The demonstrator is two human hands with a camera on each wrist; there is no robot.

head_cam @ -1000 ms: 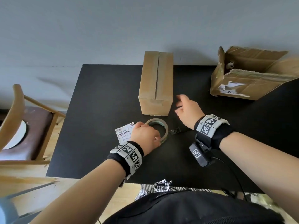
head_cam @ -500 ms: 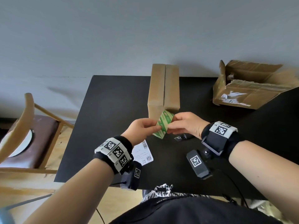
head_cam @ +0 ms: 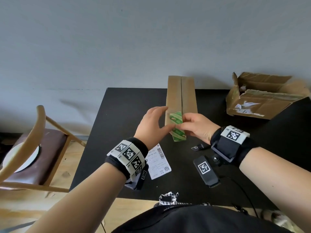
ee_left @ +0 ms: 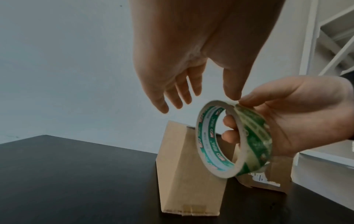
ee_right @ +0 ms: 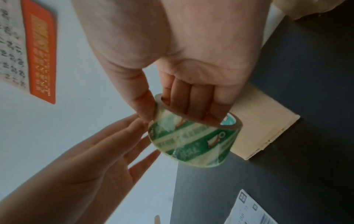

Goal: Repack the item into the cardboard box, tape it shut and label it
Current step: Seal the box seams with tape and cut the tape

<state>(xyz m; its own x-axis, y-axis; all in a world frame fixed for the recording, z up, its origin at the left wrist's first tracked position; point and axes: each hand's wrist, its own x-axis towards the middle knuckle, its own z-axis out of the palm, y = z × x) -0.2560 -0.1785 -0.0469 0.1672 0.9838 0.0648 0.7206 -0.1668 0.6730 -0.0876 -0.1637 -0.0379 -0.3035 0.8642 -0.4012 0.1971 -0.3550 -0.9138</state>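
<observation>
The black rectangular desk [head_cam: 127, 132] carries everything. At its far right corner a torn, open brown cardboard box [head_cam: 262, 101] lies with its flaps up. Against the far edge, near the middle, stands the long closed tan cardboard box [head_cam: 180, 95], flaps meeting along a centre seam with no tape visible on top. Toward the near edge, left of centre, lies the white printed shipping label [head_cam: 157, 163]; a small black object [head_cam: 198, 146], too small to identify, sits right of it.

The right hand [head_cam: 196, 127] holds the green-and-white roll of clear packing tape [ee_left: 234, 139] above the desk, in front of the tan box: fingers hooked through the core, thumb on the outer rim. The left hand [head_cam: 154, 126] is spread wide with straight fingers, holding nothing, its thumb tip just at the roll's rim.

The likely step is finding the tape's free end. On clear tape that end is hard to see, so the thumb could slide past it, or the strip could split lengthways when lifted. A pulled strip could also fold onto itself or catch the fingers before reaching the seam. The box is light-looking and unheld, so pressing tape on may shift it.
</observation>
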